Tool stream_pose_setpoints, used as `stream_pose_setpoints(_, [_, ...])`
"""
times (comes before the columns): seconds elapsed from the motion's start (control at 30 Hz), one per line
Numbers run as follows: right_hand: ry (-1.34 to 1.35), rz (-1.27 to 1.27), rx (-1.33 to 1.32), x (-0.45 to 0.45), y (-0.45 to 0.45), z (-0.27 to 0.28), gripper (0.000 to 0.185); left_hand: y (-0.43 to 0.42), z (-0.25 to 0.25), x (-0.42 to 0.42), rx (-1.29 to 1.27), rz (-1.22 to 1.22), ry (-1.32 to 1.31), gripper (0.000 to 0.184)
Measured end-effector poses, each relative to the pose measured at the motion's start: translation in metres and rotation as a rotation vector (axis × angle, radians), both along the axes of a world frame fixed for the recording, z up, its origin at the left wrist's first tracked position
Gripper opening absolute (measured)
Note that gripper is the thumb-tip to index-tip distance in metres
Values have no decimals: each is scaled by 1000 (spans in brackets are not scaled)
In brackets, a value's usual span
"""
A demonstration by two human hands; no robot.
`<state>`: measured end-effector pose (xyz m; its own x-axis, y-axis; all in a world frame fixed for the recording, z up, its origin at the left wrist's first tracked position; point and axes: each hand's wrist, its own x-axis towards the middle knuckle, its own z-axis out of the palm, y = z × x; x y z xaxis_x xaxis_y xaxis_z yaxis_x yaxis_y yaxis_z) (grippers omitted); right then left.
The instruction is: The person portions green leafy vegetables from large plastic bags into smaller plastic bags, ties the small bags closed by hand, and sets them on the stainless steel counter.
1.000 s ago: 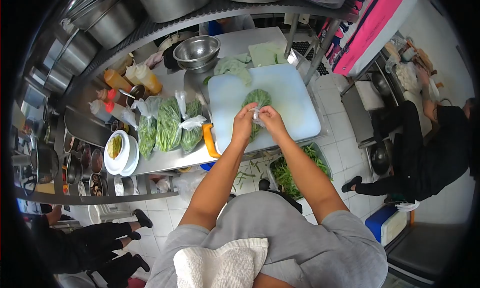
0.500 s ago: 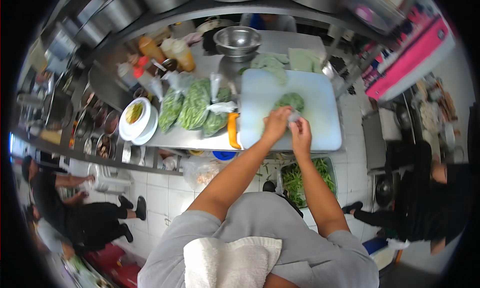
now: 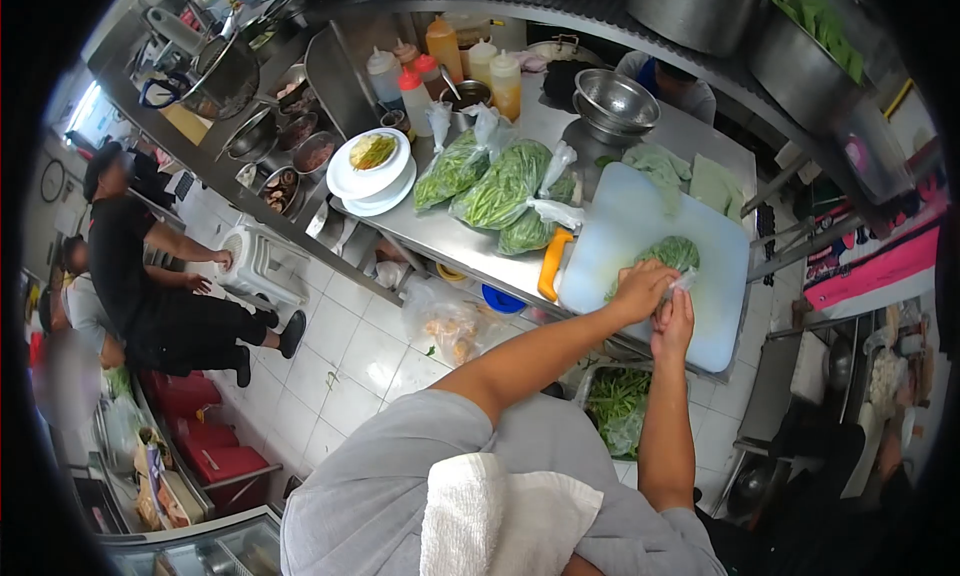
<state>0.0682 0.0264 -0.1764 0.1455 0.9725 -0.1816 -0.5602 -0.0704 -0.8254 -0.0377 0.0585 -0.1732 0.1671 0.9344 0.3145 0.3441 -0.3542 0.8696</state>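
A small clear plastic bag of chopped greens lies on the white cutting board. My left hand is closed round the bag's gathered neck. Just below it, my right hand pinches the loose plastic end of the same bag. The fingers partly hide the neck, so whether it is knotted cannot be seen. Left of the board sits a yellow-orange handle. Beyond that, several tied bags of cut greens rest on the steel table.
Stacked white plates with food on top stand near the table's left end, with squeeze bottles behind. Metal bowls and green cloths are at the back. A tub of leafy greens is below; a co-worker stands left.
My view has turned, so the table now appears slanted and further right. Both hands stay at the bag's neck, now closer together. The co-worker on the left shows more fully.
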Motion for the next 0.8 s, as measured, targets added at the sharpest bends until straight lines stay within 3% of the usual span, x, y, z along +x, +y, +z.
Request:
stream_pose_setpoints(0.27, [261,11,-209,35,2,32,9,-15,-3,-4,325,20,181,15])
stream_pose_setpoints(0.43, [89,-60,-42,34,0,49,9,-13,-3,-10,408,53,283,15])
stream_pose_setpoints(0.57, [-226,137,168,29,-15,72,14,-9,-5,-8,378,45,282,15])
stream_pose_setpoints(0.7, [-452,334,98,40,-16,103,21,-12,-1,-3,334,39,319,24])
stream_pose_setpoints(0.77, [-427,235,85,46,-7,96,24,-6,0,0,291,81,333,25])
stream_pose_setpoints(0.8, [-398,146,91,50,-4,95,29,-1,1,-3,262,54,365,36])
